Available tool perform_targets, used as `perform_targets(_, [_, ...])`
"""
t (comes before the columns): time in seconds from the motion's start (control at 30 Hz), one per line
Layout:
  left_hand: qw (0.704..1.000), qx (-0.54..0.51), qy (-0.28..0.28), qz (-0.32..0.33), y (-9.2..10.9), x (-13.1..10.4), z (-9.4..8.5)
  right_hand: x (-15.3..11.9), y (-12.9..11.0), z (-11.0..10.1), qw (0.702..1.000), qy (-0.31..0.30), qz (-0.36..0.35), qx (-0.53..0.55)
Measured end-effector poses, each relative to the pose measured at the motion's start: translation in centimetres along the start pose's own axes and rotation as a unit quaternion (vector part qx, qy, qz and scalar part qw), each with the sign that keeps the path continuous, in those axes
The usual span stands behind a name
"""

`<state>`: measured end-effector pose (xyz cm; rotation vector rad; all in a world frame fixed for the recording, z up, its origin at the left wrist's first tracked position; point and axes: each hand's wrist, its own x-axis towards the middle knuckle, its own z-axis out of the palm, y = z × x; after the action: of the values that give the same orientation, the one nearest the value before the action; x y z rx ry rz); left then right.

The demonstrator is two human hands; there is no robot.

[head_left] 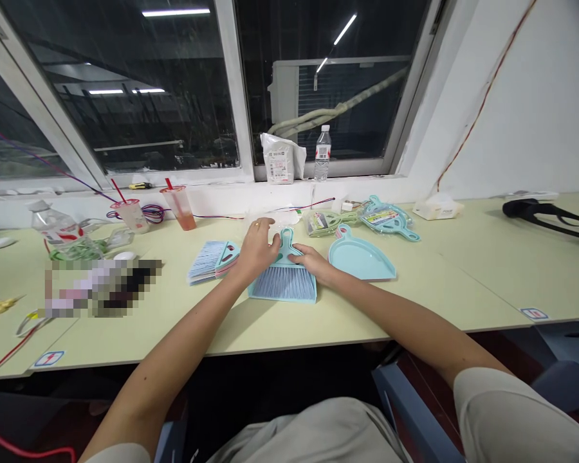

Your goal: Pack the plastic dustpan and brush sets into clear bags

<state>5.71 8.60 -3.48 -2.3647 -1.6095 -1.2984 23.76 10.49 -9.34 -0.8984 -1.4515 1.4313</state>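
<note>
While apparently settling the blue brush (284, 283) into its dustpan (282, 299) on the table (429, 308), had left hand (258, 249) loosely spread by the handle (287, 238), right hand (316, 263) at its other side, couldn't tell if pinching. Probably needed a light press next.

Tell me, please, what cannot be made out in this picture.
Head view:
Brush: upper sides partly hidden by the left hand and right hand.
Dustpan beneath: middle covered by the brush.
Bottle by the window: label print too small.
Pixelated patch: contents blurred.
Left sleeve: cut off by the bottom edge.
</note>
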Motion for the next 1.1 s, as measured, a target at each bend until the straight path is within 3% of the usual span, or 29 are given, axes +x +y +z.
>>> perform_targets(0.13, [0.976, -0.13, -0.136, -0.108, -1.1, -0.3, 0.0, 0.1, 0.2, -0.3, 1.0, -0.016, -0.003, 0.009])
perform_targets(0.2, [0.963, -0.16, -0.191, -0.107, -1.6, -0.7, 0.4, 0.1, 0.4, -0.4, 1.0, -0.027, -0.013, -0.006])
perform_targets(0.27, [0.962, -0.146, -0.208, -0.097, -1.9, -1.0, 0.9, 0.2, 0.6, -0.5, 0.999, -0.035, -0.019, -0.029])
perform_targets(0.43, [0.971, -0.097, -0.203, -0.085, -2.1, -1.4, 1.9, 0.3, 1.4, -0.3, 0.996, -0.023, -0.02, -0.081])
perform_targets(0.63, [0.968, -0.077, -0.201, -0.128, -1.8, -1.6, 2.1, 0.2, 1.3, -0.2, 0.986, -0.038, -0.025, -0.161])
perform_targets(0.77, [0.969, 0.008, -0.216, -0.119, -1.1, -2.1, 1.7, -0.2, 0.5, 0.1, 0.95, -0.025, -0.047, -0.307])
perform_targets(0.83, [0.97, 0.085, -0.205, -0.096, -0.8, -2.1, 1.2, -0.7, 0.2, 0.5, 0.922, -0.011, -0.071, -0.382])
perform_targets(0.93, [0.97, 0.196, -0.141, -0.034, -1.3, -1.4, -0.3, -1.5, 0.1, 1.0, 0.878, -0.013, -0.098, -0.468])
perform_targets(1.03, [0.961, 0.252, -0.104, 0.053, -3.6, -0.2, -2.3, -2.2, 0.3, 1.4, 0.844, -0.027, -0.109, -0.525])
perform_targets(1.1, [0.95, 0.266, -0.132, 0.094, -5.6, 0.3, -3.4, -2.4, 0.4, 1.5, 0.834, -0.031, -0.104, -0.542])
